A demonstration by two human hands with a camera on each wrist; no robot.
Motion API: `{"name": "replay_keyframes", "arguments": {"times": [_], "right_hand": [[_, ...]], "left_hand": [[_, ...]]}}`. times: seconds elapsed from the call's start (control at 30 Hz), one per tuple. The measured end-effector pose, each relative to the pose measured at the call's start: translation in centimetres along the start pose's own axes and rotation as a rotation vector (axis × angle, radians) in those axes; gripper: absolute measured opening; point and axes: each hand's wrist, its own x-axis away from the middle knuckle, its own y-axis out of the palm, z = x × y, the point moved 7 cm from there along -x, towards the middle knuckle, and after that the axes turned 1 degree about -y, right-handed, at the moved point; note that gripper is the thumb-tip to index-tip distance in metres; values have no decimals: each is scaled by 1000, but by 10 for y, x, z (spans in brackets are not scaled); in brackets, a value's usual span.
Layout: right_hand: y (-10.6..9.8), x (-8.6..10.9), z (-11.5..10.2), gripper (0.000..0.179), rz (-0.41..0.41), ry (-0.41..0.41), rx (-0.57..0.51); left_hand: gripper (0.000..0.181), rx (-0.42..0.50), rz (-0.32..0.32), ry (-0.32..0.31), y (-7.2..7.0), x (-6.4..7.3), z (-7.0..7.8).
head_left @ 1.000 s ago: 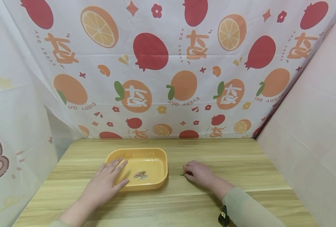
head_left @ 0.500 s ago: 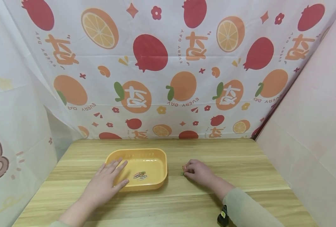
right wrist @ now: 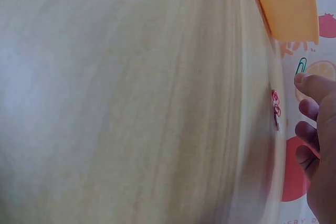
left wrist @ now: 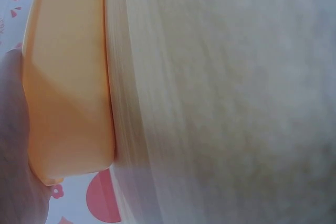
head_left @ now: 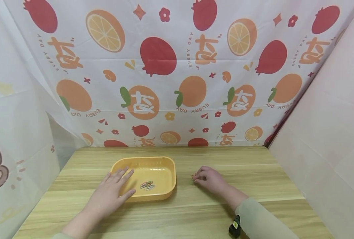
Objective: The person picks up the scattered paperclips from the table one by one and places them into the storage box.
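Observation:
My left hand (head_left: 112,186) lies across the left end of a yellow plastic basin (head_left: 167,196), its fingers straight and spread over the rim. A small group of coloured paper clips (head_left: 147,185) rests on the basin floor. To the right of the basin, my right hand (head_left: 210,180) pinches a green paper clip (right wrist: 301,65) between thumb and fingertip, as the right wrist view shows. Several red and pinkish paper clips (right wrist: 276,109) lie on the table just beyond that hand's fingers, partly covered by them in the head view.
The wooden table (head_left: 177,219) ends at a fruit-printed cloth (head_left: 171,126) at the back. Pale cloths hang on the left (head_left: 18,132) and right (head_left: 323,142). A black strap piece (head_left: 234,227) hangs by the right sleeve.
My right hand has lifted slightly, and the green paper clip has come up from the table with its fingers. The left hand keeps its place on the basin.

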Motion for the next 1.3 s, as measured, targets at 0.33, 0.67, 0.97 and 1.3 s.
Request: {"name": "replay_keyframes", "arguments": {"times": [0.33,0.67,0.97,1.3], "right_hand": [[-13,-5,-2,7,27,51,-31],[-23,-8,-8,7,73,40,-37],[-25,-24,-28,16,76,0,-48],[-10,-58,-71,13,93,-79,-89]], "left_hand": [[70,-1,8,5,2,0,-2],[71,4,-10,-7,6,0,-4],[71,4,-8,-6,5,0,-5],[70,4,10,3,3,1,-3]]}}
